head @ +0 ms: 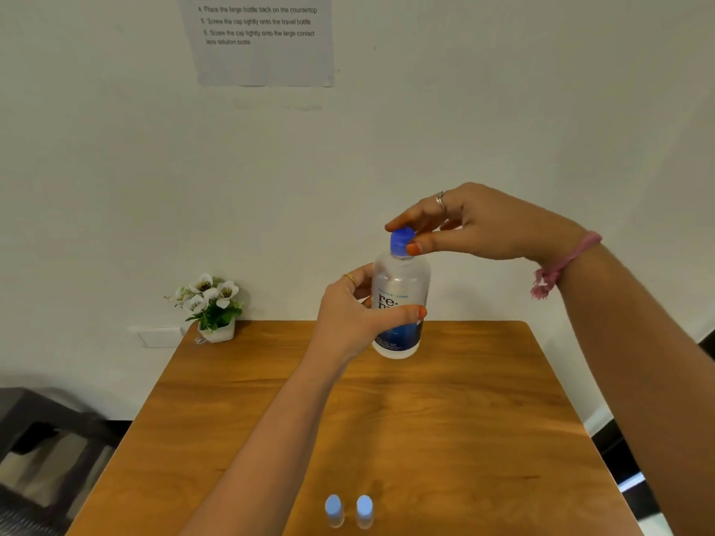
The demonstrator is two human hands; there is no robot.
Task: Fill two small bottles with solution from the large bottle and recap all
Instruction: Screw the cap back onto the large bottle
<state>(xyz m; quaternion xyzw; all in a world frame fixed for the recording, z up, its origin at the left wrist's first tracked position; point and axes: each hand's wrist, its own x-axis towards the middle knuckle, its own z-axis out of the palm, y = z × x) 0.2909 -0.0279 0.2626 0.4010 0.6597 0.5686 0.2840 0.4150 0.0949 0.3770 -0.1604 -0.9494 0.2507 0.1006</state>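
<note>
Head view: your left hand (pixel 350 315) wraps the large bottle (pixel 400 303) around its middle, thumb across the label, holding it upright above the far part of the table (pixel 271 400). Your right hand (pixel 479 222) pinches the blue cap (pixel 401 241) on top between thumb and fingers. Both small bottles (pixel 349 510), pale blue caps on, stand side by side at the near edge. A flower pot (pixel 211 307) sits at the far left corner.

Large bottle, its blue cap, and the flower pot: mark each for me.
Large bottle (pixel 400 280), head view, clear upper body.
Blue cap (pixel 401 241), head view, cap's side.
Flower pot (pixel 218 333), head view, white front wall.
</note>
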